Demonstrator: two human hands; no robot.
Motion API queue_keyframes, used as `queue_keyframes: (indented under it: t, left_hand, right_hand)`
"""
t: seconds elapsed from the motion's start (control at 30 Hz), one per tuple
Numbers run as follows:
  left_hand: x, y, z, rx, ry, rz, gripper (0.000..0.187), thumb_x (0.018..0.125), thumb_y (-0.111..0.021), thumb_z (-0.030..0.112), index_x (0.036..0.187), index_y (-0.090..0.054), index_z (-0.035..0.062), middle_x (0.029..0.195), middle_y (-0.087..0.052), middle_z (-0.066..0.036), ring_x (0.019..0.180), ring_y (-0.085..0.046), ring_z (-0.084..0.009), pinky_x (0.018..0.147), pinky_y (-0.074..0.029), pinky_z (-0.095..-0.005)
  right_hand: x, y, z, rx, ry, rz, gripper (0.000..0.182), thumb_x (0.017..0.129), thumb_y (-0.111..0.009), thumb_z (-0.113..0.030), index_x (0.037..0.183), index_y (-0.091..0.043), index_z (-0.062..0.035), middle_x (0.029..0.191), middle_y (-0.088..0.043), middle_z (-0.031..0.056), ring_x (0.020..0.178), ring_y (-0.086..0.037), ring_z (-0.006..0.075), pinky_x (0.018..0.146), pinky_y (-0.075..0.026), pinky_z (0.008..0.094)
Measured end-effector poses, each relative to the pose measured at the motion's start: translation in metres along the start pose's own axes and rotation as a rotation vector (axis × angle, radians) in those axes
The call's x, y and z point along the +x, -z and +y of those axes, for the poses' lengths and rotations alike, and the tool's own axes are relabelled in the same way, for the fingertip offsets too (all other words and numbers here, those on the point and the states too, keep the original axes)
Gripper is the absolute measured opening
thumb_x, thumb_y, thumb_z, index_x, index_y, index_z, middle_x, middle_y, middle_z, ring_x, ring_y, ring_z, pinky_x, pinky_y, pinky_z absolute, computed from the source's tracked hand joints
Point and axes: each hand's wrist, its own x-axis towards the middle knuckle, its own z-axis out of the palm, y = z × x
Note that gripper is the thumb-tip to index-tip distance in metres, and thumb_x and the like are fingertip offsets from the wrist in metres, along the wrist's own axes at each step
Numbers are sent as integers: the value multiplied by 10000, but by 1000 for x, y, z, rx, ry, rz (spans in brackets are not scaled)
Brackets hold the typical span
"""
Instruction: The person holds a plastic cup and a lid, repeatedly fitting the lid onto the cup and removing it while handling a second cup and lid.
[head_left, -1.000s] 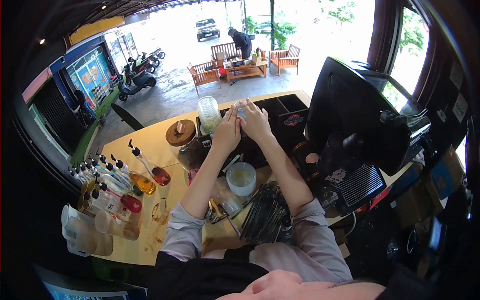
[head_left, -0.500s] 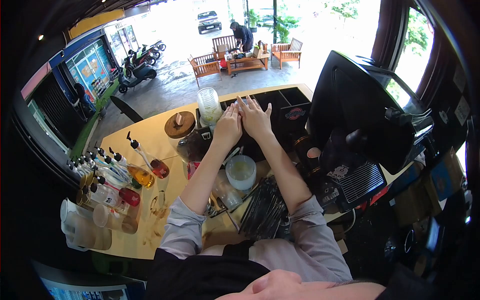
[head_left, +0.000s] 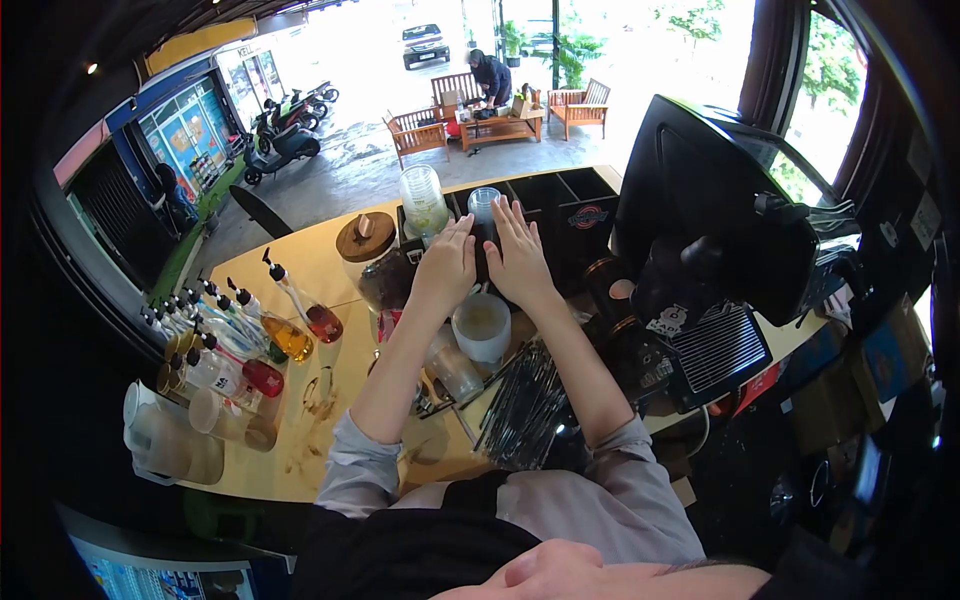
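Both of my hands reach forward over the black organizer point(head_left: 570, 205) at the counter's far side. My left hand point(head_left: 447, 262) is flat with its fingers stretched forward, beside a stack of clear cups point(head_left: 423, 200). My right hand point(head_left: 517, 255) is also flat, fingers extended and slightly apart, by another clear cup stack point(head_left: 484, 203). Neither hand holds anything. A small gap separates the hands. Below them stands a translucent white container point(head_left: 482, 328). To the left of my left hand is a glass jar with a wooden lid point(head_left: 366, 238).
Pump bottles point(head_left: 285, 335) line the left of the wooden counter point(head_left: 345, 440), with plastic pitchers point(head_left: 165, 440) nearer. A black machine point(head_left: 700, 200) stands right. Black straws point(head_left: 525, 410) lie near my body. A person point(head_left: 490, 78) is by outdoor benches.
My hands have drawn back slightly toward me and moved apart. The clear cup stack they partly covered now shows more. The whole view has shifted a little.
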Motion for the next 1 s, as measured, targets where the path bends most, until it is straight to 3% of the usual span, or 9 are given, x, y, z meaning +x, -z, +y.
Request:
queue_keyframes:
  t: [0.17,0.27,0.3,0.43,0.57,0.73,0.8,0.93,1.0]
  left_hand:
    - [-56,10,14,-97,81,65,429,1030,-377,200,1356,-519,-40,1327,-549,-307,1291,-493,-433,1088,-400,-450]
    - [-87,5,10,-166,116,98,421,1037,-360,186,1368,-517,-24,1314,-558,-311,1252,-526,-444,1060,-420,-450]
    - [-96,4,11,-195,161,96,421,1039,-358,186,1368,-517,-23,1310,-562,-310,1241,-535,-442,1057,-422,-449]
    - [-121,-9,5,-210,230,92,423,1039,-363,182,1379,-507,-24,1285,-583,-300,1199,-566,-440,1032,-439,-453]
    - [-137,-34,-14,-208,244,69,429,1031,-365,155,1406,-481,-19,1271,-591,-303,1179,-575,-445,1006,-455,-457]
    - [-137,-35,-11,-251,335,26,460,1032,-364,153,1462,-415,-1,1268,-590,-306,1155,-589,-439,991,-460,-458]
    - [-137,-35,-12,-233,254,54,476,1037,-357,161,1487,-377,9,1265,-595,-299,1149,-592,-439,985,-464,-457]
    - [-137,-34,-11,-311,361,-26,475,1043,-345,170,1490,-374,13,1287,-586,-290,1163,-583,-446,987,-464,-454]
    - [-140,-41,-19,-230,246,28,484,1048,-339,179,1502,-350,12,1324,-564,-286,1190,-569,-445,1001,-455,-450]
  right_hand:
    - [-49,8,-12,249,21,-73,729,880,-638,-255,1487,-346,22,1510,-377,270,1427,-333,408,1157,-301,461]
    - [-77,7,-16,282,-45,-167,760,873,-688,-265,1489,-343,17,1508,-379,271,1430,-331,404,1156,-309,447]
    - [-83,4,-15,236,-62,-178,884,812,-755,-354,1480,-338,47,1482,-400,285,1410,-362,395,1147,-328,438]
    - [-99,-5,-16,164,-152,-258,1044,714,-818,-448,1453,-335,109,1440,-439,264,1367,-410,389,1127,-359,419]
    - [-106,-16,-18,270,-229,-206,1024,682,-841,-409,1444,-366,82,1409,-464,240,1344,-419,382,1115,-366,423]
    - [-104,-21,-18,227,-150,-41,941,602,-880,-306,1377,-442,-1,1325,-507,187,1234,-442,356,1062,-378,450]
    - [-104,-21,-20,221,-162,-39,924,607,-875,-301,1370,-444,-7,1316,-510,180,1220,-448,355,1055,-376,451]
    - [-103,-17,-27,207,-178,-41,889,614,-863,-287,1351,-445,-17,1291,-519,170,1208,-453,355,1049,-369,450]
    - [-103,-16,-29,203,-156,-26,876,628,-861,-296,1341,-442,-7,1279,-520,178,1204,-453,363,1042,-367,457]
